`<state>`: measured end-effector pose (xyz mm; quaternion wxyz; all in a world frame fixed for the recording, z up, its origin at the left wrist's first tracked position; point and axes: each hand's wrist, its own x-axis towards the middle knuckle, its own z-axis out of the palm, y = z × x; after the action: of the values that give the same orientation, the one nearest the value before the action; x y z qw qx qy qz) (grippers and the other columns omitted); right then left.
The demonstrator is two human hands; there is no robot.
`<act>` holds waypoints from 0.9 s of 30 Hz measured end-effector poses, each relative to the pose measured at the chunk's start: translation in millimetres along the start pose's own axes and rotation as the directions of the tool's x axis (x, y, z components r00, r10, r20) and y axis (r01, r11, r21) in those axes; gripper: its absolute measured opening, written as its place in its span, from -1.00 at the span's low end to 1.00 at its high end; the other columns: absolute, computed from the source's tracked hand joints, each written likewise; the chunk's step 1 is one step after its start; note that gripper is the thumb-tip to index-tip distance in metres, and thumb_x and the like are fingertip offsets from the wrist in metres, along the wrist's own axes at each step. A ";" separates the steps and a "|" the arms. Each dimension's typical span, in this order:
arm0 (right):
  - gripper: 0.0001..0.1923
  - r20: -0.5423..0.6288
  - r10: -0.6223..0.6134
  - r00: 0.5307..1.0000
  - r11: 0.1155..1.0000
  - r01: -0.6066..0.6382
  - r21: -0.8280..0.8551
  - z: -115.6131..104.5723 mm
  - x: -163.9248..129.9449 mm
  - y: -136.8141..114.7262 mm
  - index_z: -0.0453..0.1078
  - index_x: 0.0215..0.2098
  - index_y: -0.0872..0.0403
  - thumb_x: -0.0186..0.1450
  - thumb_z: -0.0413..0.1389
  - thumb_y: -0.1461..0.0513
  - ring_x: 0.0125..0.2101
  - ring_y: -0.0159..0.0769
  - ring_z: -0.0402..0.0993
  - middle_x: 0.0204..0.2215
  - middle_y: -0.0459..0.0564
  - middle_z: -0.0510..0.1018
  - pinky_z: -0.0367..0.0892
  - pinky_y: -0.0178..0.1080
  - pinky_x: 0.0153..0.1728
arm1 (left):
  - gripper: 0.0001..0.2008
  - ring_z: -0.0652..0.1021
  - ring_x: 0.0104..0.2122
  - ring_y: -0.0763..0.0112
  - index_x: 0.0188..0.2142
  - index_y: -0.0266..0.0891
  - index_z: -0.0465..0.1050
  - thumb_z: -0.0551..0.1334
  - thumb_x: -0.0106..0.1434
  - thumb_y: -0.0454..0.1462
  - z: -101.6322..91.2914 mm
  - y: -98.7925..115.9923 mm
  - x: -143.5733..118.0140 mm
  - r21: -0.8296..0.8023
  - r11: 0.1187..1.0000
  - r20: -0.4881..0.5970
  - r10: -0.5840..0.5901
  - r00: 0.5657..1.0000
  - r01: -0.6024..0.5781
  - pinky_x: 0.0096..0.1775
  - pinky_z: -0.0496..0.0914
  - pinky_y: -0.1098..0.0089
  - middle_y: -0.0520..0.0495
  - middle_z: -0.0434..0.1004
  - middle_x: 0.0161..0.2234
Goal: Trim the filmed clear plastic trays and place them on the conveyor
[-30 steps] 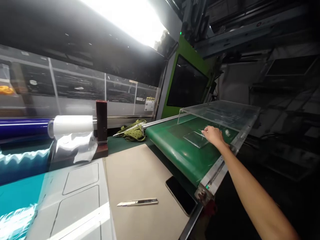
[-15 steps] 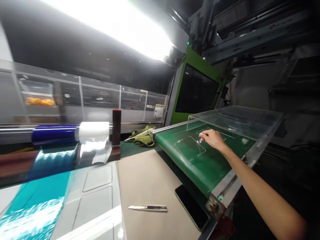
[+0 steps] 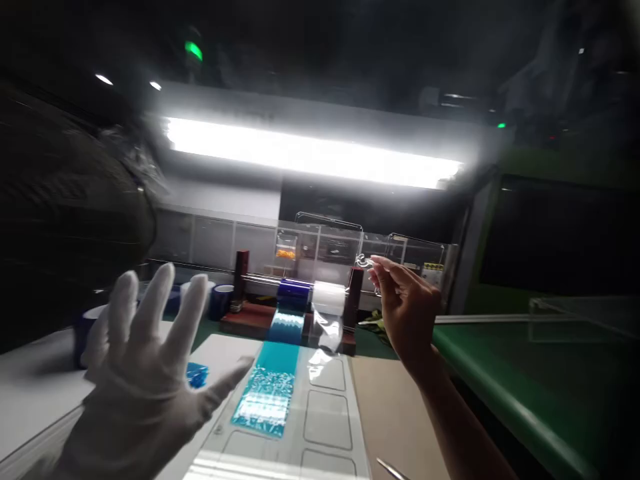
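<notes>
Spreading wide at about eight o'clock, the left hand [image 3: 150, 360], in a white glove, has all its fingers fanned apart and holds nothing, hovering above the near end of the worktable [image 3: 30, 393]. At about two o'clock from it the bare right hand [image 3: 407, 310] is raised, thumb and forefinger pinched on a small tab at the corner of a clear acrylic panel [image 3: 327, 243]; the panel hangs upright in the air, up at twelve o'clock, well above the table, and the lamp and shelves behind show through it. The green conveyor belt [image 3: 505, 373] runs off toward four o'clock, with its clear guard [image 3: 580, 317] at three o'clock. On the table a pale sheet with rounded rectangular outlines [image 3: 325, 407] lies at six o'clock, and a strip of blue film [image 3: 270, 380] stretches across it from the roller stand [image 3: 295, 293] at the table's far side, where a blue roll and a white roll sit side by side between two dark posts. A long fluorescent lamp [image 3: 310, 153] glares across the top of the dim room. The tip of a utility knife [image 3: 393, 470] shows at the bottom edge, toward five o'clock.
</notes>
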<state>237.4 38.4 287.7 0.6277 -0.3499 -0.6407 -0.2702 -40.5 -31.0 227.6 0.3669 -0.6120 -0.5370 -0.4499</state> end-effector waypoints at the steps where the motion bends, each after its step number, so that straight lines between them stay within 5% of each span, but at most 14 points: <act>1: -0.77 -0.042 -0.031 0.999 0.999 0.033 0.035 6.7 2.1 -13.3 0.51 -0.13 0.10 0.38 0.06 0.18 -0.34 -0.28 0.61 -0.31 0.00 0.66 0.46 -0.26 -0.30 | -0.11 -0.25 0.33 -0.16 0.35 0.00 -0.37 -0.03 0.18 0.25 -8.3 -6.7 8.9 0.048 0.999 -0.022 0.000 1.000 0.001 0.23 -0.15 -0.24 -0.05 -0.46 0.39; 6: -0.80 -0.147 -0.081 0.986 0.981 0.104 0.161 23.5 12.4 -62.9 0.49 -0.11 0.05 0.38 0.06 0.23 -0.33 -0.31 0.60 -0.31 -0.04 0.65 0.46 -0.26 -0.29 | 0.01 -0.20 0.32 -0.19 0.35 -0.19 -0.29 0.21 0.11 0.15 -48.5 -29.8 41.3 0.215 0.976 -0.069 0.037 0.997 -0.021 0.22 -0.07 -0.20 -0.26 -0.39 0.38; 11: -0.82 -0.221 -0.081 0.972 0.962 0.134 0.239 24.5 24.4 -93.3 0.49 -0.11 -0.01 0.37 0.08 0.22 -0.33 -0.29 0.60 -0.30 -0.08 0.65 0.48 -0.23 -0.30 | 0.04 -0.19 0.32 -0.22 0.35 -0.24 -0.28 0.14 0.11 0.25 -70.3 -39.1 57.9 0.284 0.957 -0.168 0.116 0.979 -0.065 0.26 -0.16 -0.12 -0.23 -0.43 0.38; 18: -0.82 -0.258 -0.123 0.958 0.939 0.196 0.281 17.6 34.0 -117.5 0.51 -0.12 -0.02 0.36 0.09 0.24 -0.34 -0.33 0.59 -0.31 -0.10 0.65 0.49 -0.24 -0.34 | 0.22 -0.21 0.32 -0.24 0.35 -0.16 -0.37 0.22 -0.07 0.33 -78.6 -36.8 70.4 0.240 0.967 -0.179 0.127 0.976 -0.082 0.22 -0.16 -0.24 -0.26 -0.42 0.38; 27: -0.83 -0.235 -0.242 0.941 0.929 0.295 0.225 15.1 24.8 -133.9 0.49 -0.12 0.00 0.35 0.11 0.29 -0.38 -0.36 0.58 -0.37 -0.09 0.64 0.44 -0.31 -0.44 | 0.20 -0.25 0.33 -0.16 0.34 -0.35 -0.45 0.27 0.04 0.19 -76.2 -9.3 74.3 0.213 0.967 -0.116 0.168 0.979 -0.141 0.26 -0.27 -0.15 -0.34 -0.42 0.38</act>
<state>123.5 -28.6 323.8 0.6866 -0.1446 -0.6448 -0.3030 -60.2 -76.3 322.2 0.4967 -0.5798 -0.5052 -0.4023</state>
